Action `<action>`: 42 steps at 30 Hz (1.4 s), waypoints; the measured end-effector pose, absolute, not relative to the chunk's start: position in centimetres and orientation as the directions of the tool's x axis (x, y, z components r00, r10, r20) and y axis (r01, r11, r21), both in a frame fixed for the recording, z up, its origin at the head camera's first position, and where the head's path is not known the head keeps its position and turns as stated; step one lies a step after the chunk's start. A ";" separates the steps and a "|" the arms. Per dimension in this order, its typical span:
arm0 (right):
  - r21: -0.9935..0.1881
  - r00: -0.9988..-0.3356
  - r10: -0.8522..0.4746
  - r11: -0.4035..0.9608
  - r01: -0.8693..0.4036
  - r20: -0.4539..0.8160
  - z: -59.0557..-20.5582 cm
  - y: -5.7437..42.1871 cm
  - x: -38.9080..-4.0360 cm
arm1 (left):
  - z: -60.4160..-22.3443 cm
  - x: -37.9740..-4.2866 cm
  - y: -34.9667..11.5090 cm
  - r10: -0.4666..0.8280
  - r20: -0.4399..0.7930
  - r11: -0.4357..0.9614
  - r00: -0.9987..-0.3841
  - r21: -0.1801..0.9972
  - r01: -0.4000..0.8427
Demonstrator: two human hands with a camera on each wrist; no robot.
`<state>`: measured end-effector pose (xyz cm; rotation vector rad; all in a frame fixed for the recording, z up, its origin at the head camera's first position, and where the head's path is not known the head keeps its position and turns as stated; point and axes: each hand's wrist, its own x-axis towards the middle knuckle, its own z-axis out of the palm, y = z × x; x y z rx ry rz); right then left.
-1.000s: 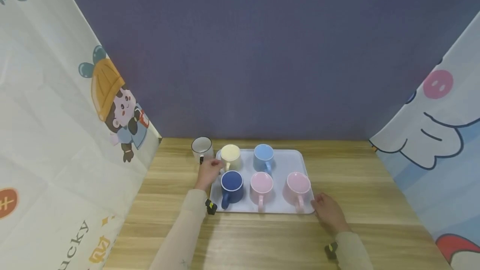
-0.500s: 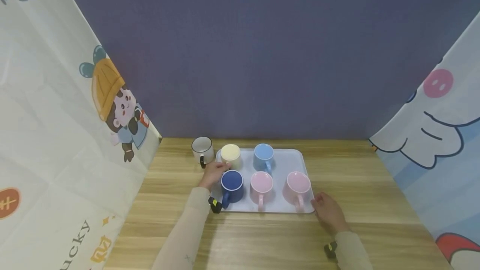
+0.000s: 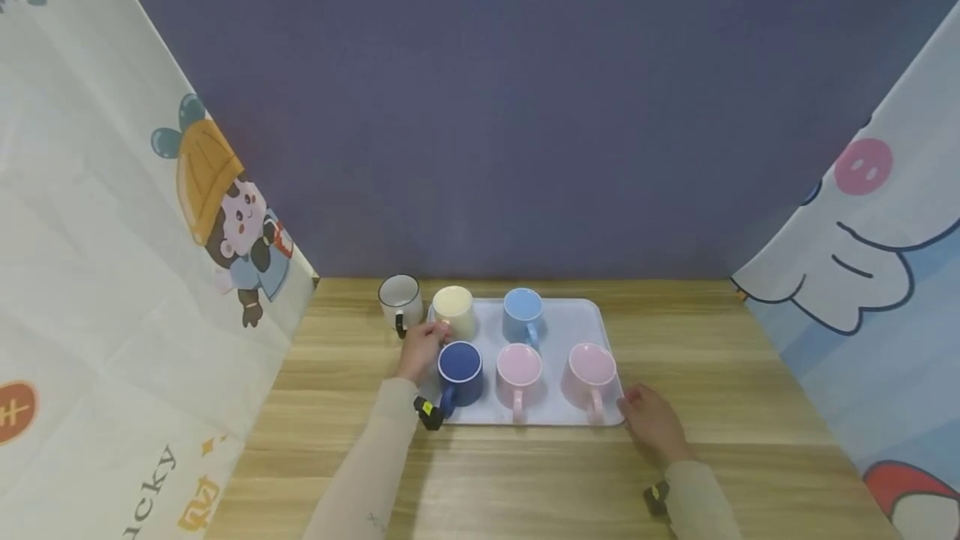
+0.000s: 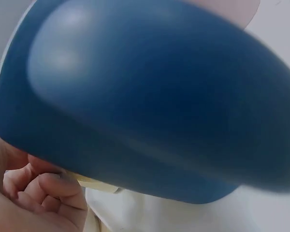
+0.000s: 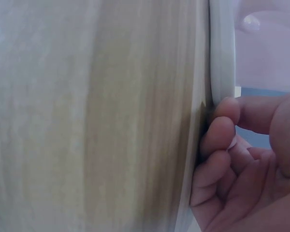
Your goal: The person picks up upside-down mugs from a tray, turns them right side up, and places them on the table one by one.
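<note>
your left hand [image 3: 421,350] pinches the handle of the pale yellow, round glossy mug [image 3: 454,308] at the far left corner of the white rectangular tray [image 3: 562,325], just behind the navy blue mug [image 3: 461,375]; your right hand [image 3: 654,422] grips the tray's near right corner between thumb and curled fingers.

Navy mug [image 3: 461,375] looks glossy, the table [image 3: 540,482] wooden

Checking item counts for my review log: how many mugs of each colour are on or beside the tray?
Yellow mug: 1
Light blue mug: 1
Dark blue mug: 1
Pink mugs: 2
White mug: 1
Total: 6
</note>
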<state>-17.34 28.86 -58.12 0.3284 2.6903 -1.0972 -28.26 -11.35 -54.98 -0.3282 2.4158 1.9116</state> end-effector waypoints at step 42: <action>-0.621 -0.949 0.146 0.726 0.295 -0.280 -58.5 28.7 -17.5 | -49.7 -25.2 -7.9 0.275 -0.050 -0.849 -0.960 0.456 -0.267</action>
